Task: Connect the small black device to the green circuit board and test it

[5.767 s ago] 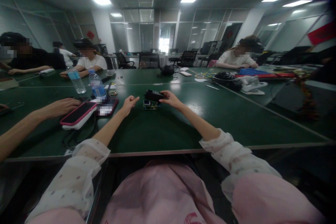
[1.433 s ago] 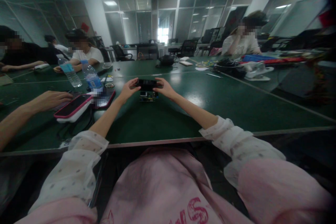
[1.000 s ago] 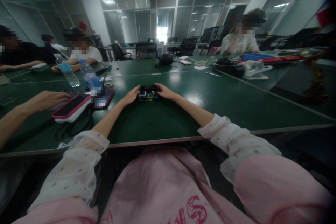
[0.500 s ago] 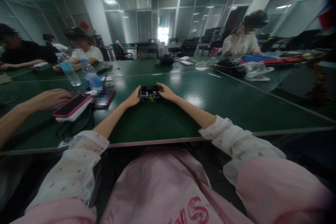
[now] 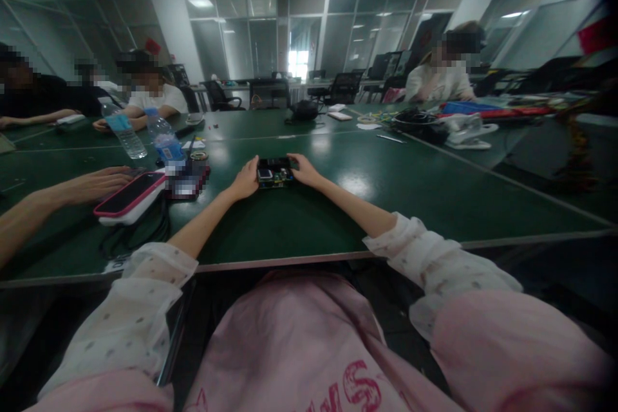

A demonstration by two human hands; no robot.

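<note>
A dark rectangular case (image 5: 273, 163) sits on the green table (image 5: 299, 225), straight ahead of the wearer, with a small circuit board (image 5: 276, 177) right against its near side. A pale-edged little screen (image 5: 266, 174) shows at the board's left end; the smaller components are too blurred to make out, and whether the board lies inside the case or just in front of it is hard to tell.

The left hand (image 5: 248, 179) is closed in a light grip on the case's left end, its fingertips partly hidden. The right hand (image 5: 304, 170) pinches the right end between thumb and fingers, opened only as far as the case's edge — the far fingers are out of sight.

To the left, another person's hand (image 5: 99, 182), its arm cut off by the frame, reaches beside a pink-edged phone (image 5: 131, 194) lying on a white object (image 5: 130, 212). Beyond are two water bottles (image 5: 126, 132) (image 5: 165, 140) and a second phone (image 5: 189, 181), partly pixelated. Farther off lie a black bundle (image 5: 305, 110), probably a headset, and — to the right — a pen-like stick (image 5: 391, 139) and white clamp-like pieces (image 5: 467, 132).
</note>
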